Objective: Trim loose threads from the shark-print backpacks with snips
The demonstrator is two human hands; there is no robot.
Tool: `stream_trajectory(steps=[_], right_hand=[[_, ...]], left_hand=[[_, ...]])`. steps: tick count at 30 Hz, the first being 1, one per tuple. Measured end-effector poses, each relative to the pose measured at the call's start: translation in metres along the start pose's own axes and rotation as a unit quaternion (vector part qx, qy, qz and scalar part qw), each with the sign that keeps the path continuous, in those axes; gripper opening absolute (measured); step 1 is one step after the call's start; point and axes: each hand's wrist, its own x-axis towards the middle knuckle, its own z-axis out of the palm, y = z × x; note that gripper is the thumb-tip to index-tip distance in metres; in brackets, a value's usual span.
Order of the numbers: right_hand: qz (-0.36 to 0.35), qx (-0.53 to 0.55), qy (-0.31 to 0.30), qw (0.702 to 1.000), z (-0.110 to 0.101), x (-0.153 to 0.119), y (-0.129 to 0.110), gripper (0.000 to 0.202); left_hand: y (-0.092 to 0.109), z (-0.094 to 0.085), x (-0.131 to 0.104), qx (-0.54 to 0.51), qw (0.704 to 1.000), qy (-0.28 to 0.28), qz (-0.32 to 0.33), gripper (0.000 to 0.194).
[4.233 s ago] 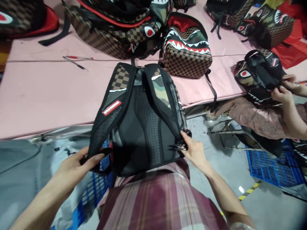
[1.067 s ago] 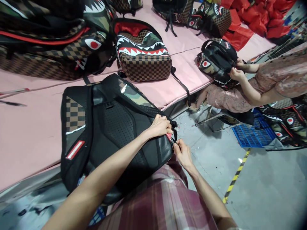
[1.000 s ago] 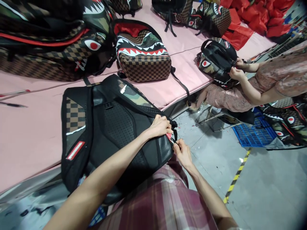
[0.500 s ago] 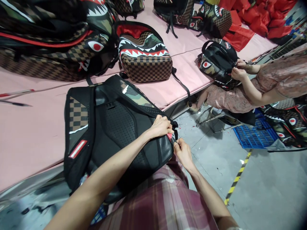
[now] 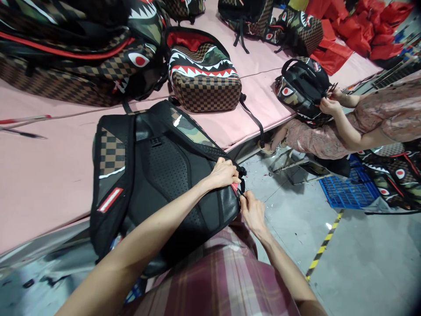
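A black backpack [image 5: 164, 175], its padded back panel facing up, lies partly on the pink table edge and partly over my lap. My left hand [image 5: 224, 173] is closed on the right edge of the backpack, beside a small red piece [image 5: 234, 187]. Just below it, my right hand [image 5: 252, 210] pinches a small dark tool or piece at the same edge; its shape is too small to make out. The backpack's left strap carries a checkered patch and a red-and-white label [image 5: 110, 200].
Shark-mouth backpacks [image 5: 205, 83] stand on the pink table [image 5: 42, 175]. At the right a co-worker's hands [image 5: 330, 105] work on another bag [image 5: 302, 90]. A blue crate [image 5: 348, 186] sits on the floor. Pens [image 5: 24, 119] lie at the left, red bags [image 5: 362, 33] at the back.
The view has shifted slightly, so the backpack and table items appear a little farther right. Both my hands keep their places at the backpack's edge, and the dark piece at my right fingertips looks differently angled.
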Motion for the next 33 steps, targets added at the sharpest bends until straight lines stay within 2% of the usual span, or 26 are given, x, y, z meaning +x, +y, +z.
stream_trajectory(steps=[3,6,10,15,18,20,23,24,26,28,30,33], right_hand=[[-0.030,-0.010,-0.002,0.999,-0.002,0.004,0.007,0.024],[-0.032,0.105,-0.026,0.994,-0.002,0.010,0.014,0.022],[-0.028,0.246,-0.062,0.967,0.001,0.016,0.019,0.019],[-0.025,0.170,0.000,0.985,0.004,0.012,0.014,0.019],[-0.026,0.177,-0.004,0.984,0.005,0.014,0.015,0.020],[-0.034,0.237,-0.041,0.970,0.005,0.020,0.019,0.020],[-0.037,0.367,-0.102,0.924,0.004,0.032,0.024,0.026],[-0.034,0.400,-0.101,0.910,0.003,0.036,0.024,0.030],[-0.016,0.449,-0.057,0.892,0.000,0.040,0.023,0.039],[0.005,0.474,-0.027,0.880,-0.003,0.040,0.021,0.039],[0.016,0.451,-0.045,0.891,-0.006,0.035,0.018,0.031],[0.014,0.310,-0.074,0.948,-0.010,0.024,0.012,0.020]], left_hand=[[0.001,-0.001,0.000,0.000,1.000,0.000,0.000,0.025],[0.001,-0.002,-0.001,0.002,1.000,0.000,-0.001,0.026],[0.001,-0.001,0.000,0.004,1.000,-0.001,-0.002,0.025],[0.000,0.000,0.000,0.004,1.000,0.002,-0.002,0.026],[0.000,0.000,-0.001,0.001,1.000,0.000,0.000,0.026],[0.000,-0.001,0.000,-0.001,1.000,-0.002,0.000,0.026],[-0.001,-0.001,0.000,-0.003,1.000,-0.008,0.000,0.024],[-0.001,-0.002,0.000,-0.003,1.000,-0.010,0.000,0.023],[-0.002,-0.002,-0.001,-0.001,1.000,-0.014,0.001,0.023],[-0.002,-0.002,-0.001,0.002,1.000,-0.017,0.002,0.022],[-0.001,-0.001,0.000,0.009,1.000,-0.018,0.000,0.023],[0.001,0.002,0.002,0.027,1.000,-0.014,-0.007,0.025]])
